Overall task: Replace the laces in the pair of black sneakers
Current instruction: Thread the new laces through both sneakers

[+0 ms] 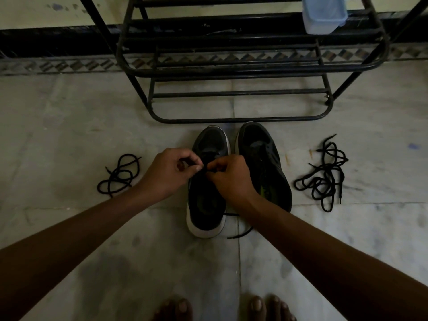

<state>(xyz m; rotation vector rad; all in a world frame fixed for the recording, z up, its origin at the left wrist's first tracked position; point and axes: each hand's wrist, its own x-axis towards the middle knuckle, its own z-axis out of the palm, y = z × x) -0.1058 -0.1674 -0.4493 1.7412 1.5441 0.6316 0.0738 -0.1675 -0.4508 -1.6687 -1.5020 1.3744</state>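
Note:
Two black sneakers with white soles stand side by side on the floor, toes pointing away from me. Over the left sneaker (208,205) my left hand (171,172) and my right hand (229,174) meet, each pinching a black lace (205,169) at the eyelets. The lace's free end (240,232) trails out by the heel. The right sneaker (261,158) shows no lace across its tongue. A single loose black lace (120,176) lies on the floor to the left. A bigger tangle of black laces (324,177) lies to the right.
A black metal shoe rack (240,66) stands just beyond the sneakers against the wall, with a pale blue plastic container (323,12) on an upper shelf. My bare toes (222,308) show at the bottom edge. The floor is grey marble tile.

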